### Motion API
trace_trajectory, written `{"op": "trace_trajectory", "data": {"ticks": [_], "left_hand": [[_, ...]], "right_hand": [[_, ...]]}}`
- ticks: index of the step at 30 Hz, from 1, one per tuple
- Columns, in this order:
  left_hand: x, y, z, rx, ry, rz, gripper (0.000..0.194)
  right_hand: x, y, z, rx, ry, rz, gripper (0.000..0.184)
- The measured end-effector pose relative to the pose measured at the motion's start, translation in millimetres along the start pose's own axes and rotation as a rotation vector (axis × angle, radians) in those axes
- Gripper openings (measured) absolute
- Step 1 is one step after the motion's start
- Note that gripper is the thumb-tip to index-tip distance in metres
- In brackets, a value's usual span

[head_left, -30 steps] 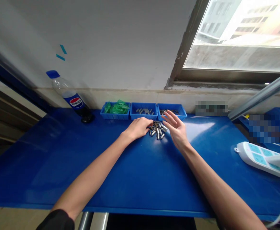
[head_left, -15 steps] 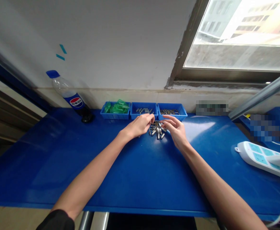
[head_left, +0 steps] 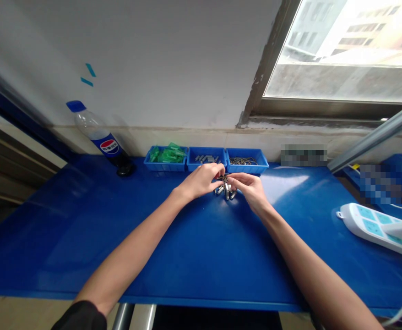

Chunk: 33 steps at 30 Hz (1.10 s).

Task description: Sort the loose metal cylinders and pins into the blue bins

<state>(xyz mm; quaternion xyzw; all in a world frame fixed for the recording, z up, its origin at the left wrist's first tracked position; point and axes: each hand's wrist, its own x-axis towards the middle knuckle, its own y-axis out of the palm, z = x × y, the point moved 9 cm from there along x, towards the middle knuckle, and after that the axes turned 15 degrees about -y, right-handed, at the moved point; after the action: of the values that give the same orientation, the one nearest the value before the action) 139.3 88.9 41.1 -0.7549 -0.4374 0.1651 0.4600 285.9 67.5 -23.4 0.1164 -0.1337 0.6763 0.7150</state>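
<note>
A small pile of silver metal cylinders and thin screw-like pins [head_left: 227,191] lies on the blue table [head_left: 201,247] between my hands. My left hand [head_left: 203,179] is at the pile's left side, fingers curled and closed; what they hold, if anything, is too small to make out. On the other side, my right hand [head_left: 251,187] has thumb and fingers pinched together over the pile, and its grip is hidden too. The two sets of fingertips nearly meet. Behind them stand a blue bin of silver cylinders [head_left: 206,159] and a blue bin of thin pins [head_left: 244,161].
Left of these bins is another blue bin with green plastic pieces [head_left: 168,154]. A cola bottle [head_left: 109,145] stands at the back left by the wall. A white power strip [head_left: 376,227] lies at the right. The window frame [head_left: 311,108] is above the table.
My right hand has moved left and down to the pile, its spread fingers closing into a pinch. My left hand has shifted slightly right and its fingers have turned toward the right hand.
</note>
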Motion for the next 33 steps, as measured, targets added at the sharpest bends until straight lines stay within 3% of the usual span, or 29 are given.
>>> {"op": "trace_trajectory", "data": {"ticks": [5, 10, 17, 25, 29, 33], "left_hand": [[-4, 19.5, 4, 0.1, -0.005, 0.147, 0.018], [-5, 25.3, 5, 0.176, -0.034, 0.174, 0.022], [-3, 27.1, 10, 0.217, -0.122, 0.15, 0.022], [-2, 27.6, 16, 0.203, -0.188, 0.134, 0.027], [-2, 24.5, 18, 0.204, -0.18, 0.136, 0.024], [0, 9.8, 14, 0.148, -0.12, 0.046, 0.025]], "right_hand": [[3, -15, 10, 0.001, -0.099, -0.148, 0.046], [3, -13, 6, 0.074, -0.113, -0.113, 0.068], [1, -14, 3, 0.044, -0.064, -0.141, 0.051], [1, -10, 7, 0.03, -0.065, -0.117, 0.044], [1, -10, 8, 0.026, -0.073, -0.105, 0.041], [1, -9, 10, 0.012, -0.091, -0.098, 0.039]]}}
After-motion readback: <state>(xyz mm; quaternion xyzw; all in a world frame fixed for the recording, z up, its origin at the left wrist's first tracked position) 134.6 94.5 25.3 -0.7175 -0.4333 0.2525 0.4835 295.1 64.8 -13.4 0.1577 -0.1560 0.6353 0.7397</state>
